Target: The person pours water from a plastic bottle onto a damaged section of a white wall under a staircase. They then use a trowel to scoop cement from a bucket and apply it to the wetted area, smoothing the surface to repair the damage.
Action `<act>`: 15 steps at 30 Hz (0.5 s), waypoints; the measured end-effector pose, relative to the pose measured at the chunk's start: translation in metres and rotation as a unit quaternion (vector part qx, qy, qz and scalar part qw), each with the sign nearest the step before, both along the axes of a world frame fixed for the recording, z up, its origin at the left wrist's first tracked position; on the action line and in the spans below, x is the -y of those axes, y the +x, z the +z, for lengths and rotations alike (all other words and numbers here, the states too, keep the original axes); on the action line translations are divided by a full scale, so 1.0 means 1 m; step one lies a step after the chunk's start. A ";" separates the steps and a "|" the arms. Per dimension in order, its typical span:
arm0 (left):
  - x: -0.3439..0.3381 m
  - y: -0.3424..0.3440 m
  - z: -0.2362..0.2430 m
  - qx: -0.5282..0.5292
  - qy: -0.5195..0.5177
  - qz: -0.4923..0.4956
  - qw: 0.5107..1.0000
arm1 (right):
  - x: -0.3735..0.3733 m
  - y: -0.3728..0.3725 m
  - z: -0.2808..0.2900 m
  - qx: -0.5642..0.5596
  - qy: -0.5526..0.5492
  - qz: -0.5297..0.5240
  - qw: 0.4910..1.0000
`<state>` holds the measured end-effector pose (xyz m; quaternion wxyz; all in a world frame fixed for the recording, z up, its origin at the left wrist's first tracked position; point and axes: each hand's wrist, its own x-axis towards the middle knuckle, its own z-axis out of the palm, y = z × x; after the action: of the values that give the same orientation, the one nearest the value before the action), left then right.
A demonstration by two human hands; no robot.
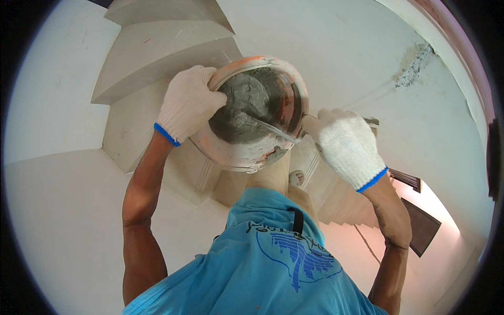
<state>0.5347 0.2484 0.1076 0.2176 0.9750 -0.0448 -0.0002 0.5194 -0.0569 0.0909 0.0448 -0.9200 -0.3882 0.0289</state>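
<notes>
My left hand (189,100), in a white knit glove with a blue cuff, is closed on the left rim of a round bucket (226,155). Wet grey mortar (244,97) lies inside, and smears of it coat the orange-stained wall and rim. At the bucket's right side, my right hand (346,142), gloved the same way, is closed round a trowel (275,130). The trowel's thin metal blade reaches over the rim into the mortar. Most of its handle is hidden by the glove.
Pale winding stair steps (157,47) rise at the upper left, and more steps (341,205) run down at the lower right. The white wall on the right has a rough grey patch (415,65). A dark framed panel (421,226) is at the far right. My foot (296,177) shows below the bucket.
</notes>
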 end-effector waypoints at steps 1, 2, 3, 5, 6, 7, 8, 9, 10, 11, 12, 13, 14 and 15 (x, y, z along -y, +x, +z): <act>0.003 0.000 0.003 -0.002 -0.018 -0.003 1.000 | -0.005 0.001 -0.004 -0.008 -0.012 0.000 1.000; 0.006 0.000 0.004 -0.005 -0.036 -0.007 0.999 | -0.011 0.001 -0.009 0.007 -0.002 0.005 1.000; 0.008 0.000 0.006 -0.016 -0.046 -0.005 0.999 | -0.016 0.002 -0.012 0.023 0.008 0.009 1.000; 0.013 0.000 0.009 -0.041 -0.068 -0.002 0.997 | -0.025 0.005 -0.018 0.035 0.021 0.018 0.999; 0.015 0.001 0.008 -0.037 -0.064 -0.006 0.997 | -0.028 0.006 -0.020 0.031 0.023 0.022 0.999; 0.017 0.002 0.008 -0.033 -0.060 -0.010 0.998 | -0.032 0.008 -0.021 0.027 0.026 0.026 0.999; 0.018 0.004 0.006 -0.030 -0.058 -0.014 0.998 | -0.035 0.010 -0.021 0.021 -0.002 0.027 0.999; 0.020 0.005 0.004 -0.032 -0.055 -0.021 0.998 | -0.039 0.011 -0.021 0.014 -0.031 0.028 0.999; 0.020 0.007 0.003 -0.035 -0.052 -0.028 0.998 | -0.043 0.012 -0.022 0.008 -0.060 0.029 0.998; 0.020 0.007 0.002 -0.035 -0.049 -0.035 0.998 | -0.046 0.013 -0.021 0.011 -0.061 0.032 0.998; 0.021 0.008 0.003 -0.036 -0.050 -0.041 0.997 | -0.050 0.013 -0.021 0.015 -0.062 0.036 0.997; 0.021 0.008 0.005 -0.038 -0.052 -0.047 0.997 | -0.052 0.014 -0.020 0.018 -0.063 0.039 0.997; 0.020 0.008 0.007 -0.038 -0.052 -0.051 0.997 | -0.055 0.015 -0.022 0.033 -0.050 0.047 0.997; 0.020 0.006 0.007 -0.035 -0.052 -0.050 0.997 | -0.058 0.016 -0.026 0.048 -0.037 0.055 0.997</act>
<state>0.5410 0.2288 0.1146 0.2697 0.9581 -0.0862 -0.0431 0.5351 0.0016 0.0652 -0.0092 -0.8988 -0.4384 0.0014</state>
